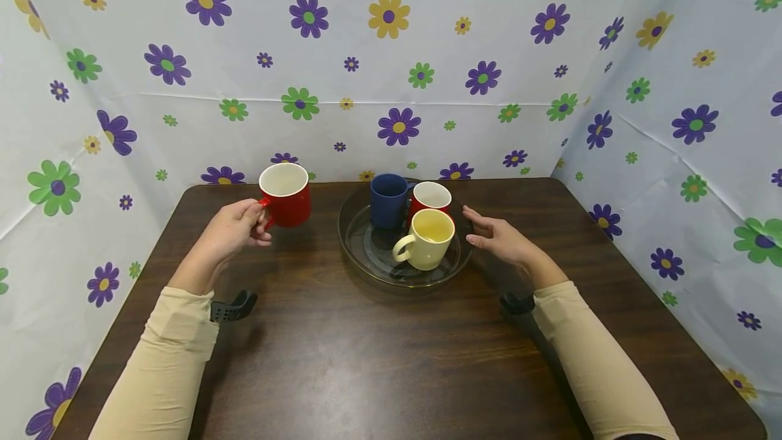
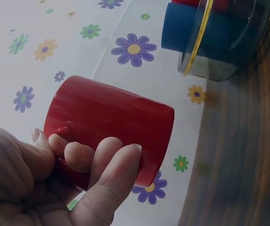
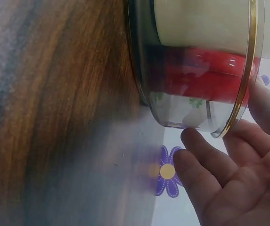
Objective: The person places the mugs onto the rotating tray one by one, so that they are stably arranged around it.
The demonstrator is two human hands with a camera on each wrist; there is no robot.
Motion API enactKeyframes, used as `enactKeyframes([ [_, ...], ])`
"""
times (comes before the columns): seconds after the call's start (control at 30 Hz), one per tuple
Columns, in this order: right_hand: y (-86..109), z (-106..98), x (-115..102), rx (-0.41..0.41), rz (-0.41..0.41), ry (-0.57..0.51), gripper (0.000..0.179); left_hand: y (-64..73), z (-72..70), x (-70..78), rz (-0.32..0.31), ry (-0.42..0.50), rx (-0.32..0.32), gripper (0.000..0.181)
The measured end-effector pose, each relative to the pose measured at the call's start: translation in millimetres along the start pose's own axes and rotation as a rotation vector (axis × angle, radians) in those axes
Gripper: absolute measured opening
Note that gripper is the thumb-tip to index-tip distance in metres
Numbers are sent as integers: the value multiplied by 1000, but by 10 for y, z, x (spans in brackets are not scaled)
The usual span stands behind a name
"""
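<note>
Our left hand pinches a red mug by its handle, over the counter and left of the glass bowl. Our right hand, fingers loosely extended, is at the bowl's right side; we cannot tell whether it presses the glass. Inside, a yellow mug blocks part of another red mug, beside a blue mug. A flowered sheet rises behind.
</note>
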State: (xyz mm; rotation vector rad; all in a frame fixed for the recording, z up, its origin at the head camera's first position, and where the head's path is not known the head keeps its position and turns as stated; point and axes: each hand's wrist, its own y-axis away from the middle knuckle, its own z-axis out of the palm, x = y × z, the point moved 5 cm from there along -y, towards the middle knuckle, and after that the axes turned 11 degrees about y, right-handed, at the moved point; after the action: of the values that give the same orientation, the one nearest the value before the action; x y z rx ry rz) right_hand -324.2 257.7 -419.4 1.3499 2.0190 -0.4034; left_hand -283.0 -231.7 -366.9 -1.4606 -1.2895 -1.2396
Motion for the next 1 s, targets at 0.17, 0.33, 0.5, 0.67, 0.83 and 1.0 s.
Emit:
enactKeyframes([
  [0.17, -33, -10, 11, -2, -10, -2, 65, 11, 30, 33, 10, -5, -17, 35],
  [0.33, -55, -6, 7, -2, -17, -3, 63, 30, 73, 85, 25, -3, -29, 34],
  [0.5, -83, 3, 18, 9, -43, 14, 60, 40, 112, 125, 37, 4, -42, 32],
  [0.67, -105, 1, 45, 16, -47, 6, 58, 52, 145, 155, 44, 7, -62, 30],
  [0.83, -125, 0, 49, 11, -41, -20, 57, 81, 186, 206, 50, -1, -76, 30],
  [1.0, -142, 6, 30, 3, -33, -34, 57, 105, 243, 267, 61, -3, -103, 28],
])
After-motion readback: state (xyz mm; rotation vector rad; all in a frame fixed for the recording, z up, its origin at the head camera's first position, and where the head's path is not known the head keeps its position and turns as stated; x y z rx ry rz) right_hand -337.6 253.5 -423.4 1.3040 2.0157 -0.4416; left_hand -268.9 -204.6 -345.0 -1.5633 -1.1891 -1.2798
